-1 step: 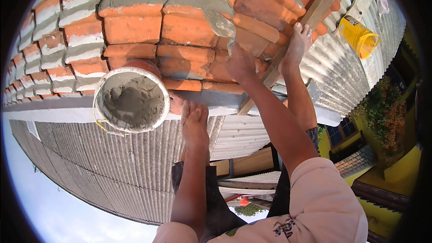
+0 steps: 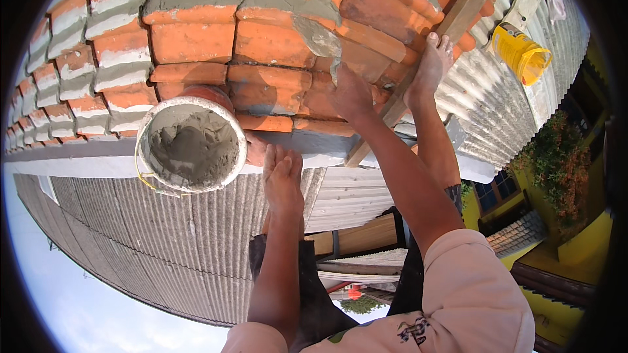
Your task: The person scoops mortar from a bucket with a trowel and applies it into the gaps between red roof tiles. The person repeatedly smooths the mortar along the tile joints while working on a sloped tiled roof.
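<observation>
My right hand (image 2: 352, 95) is closed around the handle of a trowel (image 2: 317, 38), its blade smeared with grey mortar. The blade lies over the orange roof tiles (image 2: 271, 42), just below a strip of wet mortar (image 2: 291, 1) along a tile row. Lower and to the left, my left hand (image 2: 284, 180) rests by my left foot, fingers stretched out and holding nothing. Close beside that hand, a white-rimmed bucket (image 2: 241, 137) sits tilted at the tiles' lower edge, with grey mortar (image 2: 193, 147) inside.
My bare right foot (image 2: 428, 72) is braced on a wooden plank (image 2: 471, 3) running down the roof. A yellow container (image 2: 520, 52) lies on pale corrugated sheets (image 2: 487, 108) at right. Grey corrugated roofing (image 2: 157, 235) slopes below the tile edge. Finished mortar strips cross the tiles at left.
The trowel blade has shifted slightly up and left and turned a little. My left hand and the bucket stay almost where they were.
</observation>
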`<action>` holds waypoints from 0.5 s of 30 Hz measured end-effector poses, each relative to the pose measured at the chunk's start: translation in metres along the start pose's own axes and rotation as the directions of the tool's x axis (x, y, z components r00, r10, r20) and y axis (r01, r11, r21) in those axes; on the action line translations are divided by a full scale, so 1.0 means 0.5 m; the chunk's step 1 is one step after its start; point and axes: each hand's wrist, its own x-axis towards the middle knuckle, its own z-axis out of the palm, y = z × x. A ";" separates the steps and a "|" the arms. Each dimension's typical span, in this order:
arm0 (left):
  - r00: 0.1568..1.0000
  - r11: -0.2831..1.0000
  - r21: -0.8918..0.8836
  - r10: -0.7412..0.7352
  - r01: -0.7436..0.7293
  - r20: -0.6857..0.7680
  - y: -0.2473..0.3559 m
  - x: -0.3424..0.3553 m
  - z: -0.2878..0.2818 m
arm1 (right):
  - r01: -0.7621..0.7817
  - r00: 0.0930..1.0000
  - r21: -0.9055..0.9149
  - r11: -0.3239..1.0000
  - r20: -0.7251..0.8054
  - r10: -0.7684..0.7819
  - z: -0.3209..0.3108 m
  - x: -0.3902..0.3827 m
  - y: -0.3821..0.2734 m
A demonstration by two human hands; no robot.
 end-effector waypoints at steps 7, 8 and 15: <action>0.998 0.996 0.090 0.033 -0.028 -0.055 0.004 -0.007 0.020 | -0.027 0.990 0.021 0.999 -0.136 0.030 0.058 0.084 -0.002; 0.998 0.993 0.117 0.037 -0.030 -0.057 0.006 -0.008 0.018 | -0.071 0.992 0.009 0.997 -0.106 0.072 0.068 0.083 -0.004; 1.000 0.998 0.068 0.012 -0.010 -0.019 0.015 -0.005 0.027 | -0.198 0.979 0.032 0.980 -0.032 0.199 0.024 -0.047 -0.010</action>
